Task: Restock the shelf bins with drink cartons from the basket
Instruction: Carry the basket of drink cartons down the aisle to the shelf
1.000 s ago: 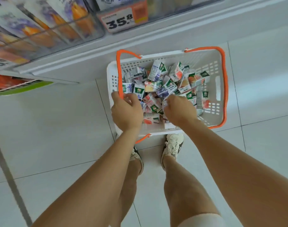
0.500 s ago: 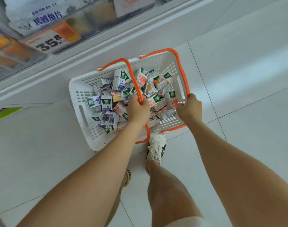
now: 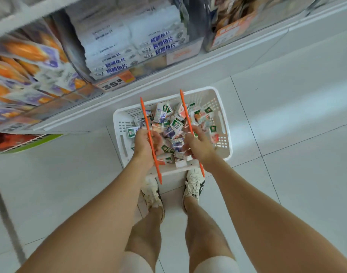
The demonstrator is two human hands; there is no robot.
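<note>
A white plastic basket (image 3: 223,123) hangs in front of my feet, close to the base of the shelf. It is filled with several small drink cartons (image 3: 169,125) in green, white, purple and orange. Two orange handles stand raised over it. My left hand (image 3: 144,145) grips the left orange handle (image 3: 147,123). My right hand (image 3: 198,146) grips the right orange handle (image 3: 186,113). Both hands hide some of the cartons at the near side of the basket.
The shelf runs across the top: clear bins with white packets (image 3: 133,42), orange and purple packs (image 3: 28,69) at left, a price tag (image 3: 114,84) reading 35.8. White tiled floor (image 3: 287,115) spreads to the right. My shoes (image 3: 193,187) stand just behind the basket.
Both handles now stand upright, one in each hand; before, my right hand was at the basket's right rim. The basket has turned square to me, and the view has swung up toward the shelf.
</note>
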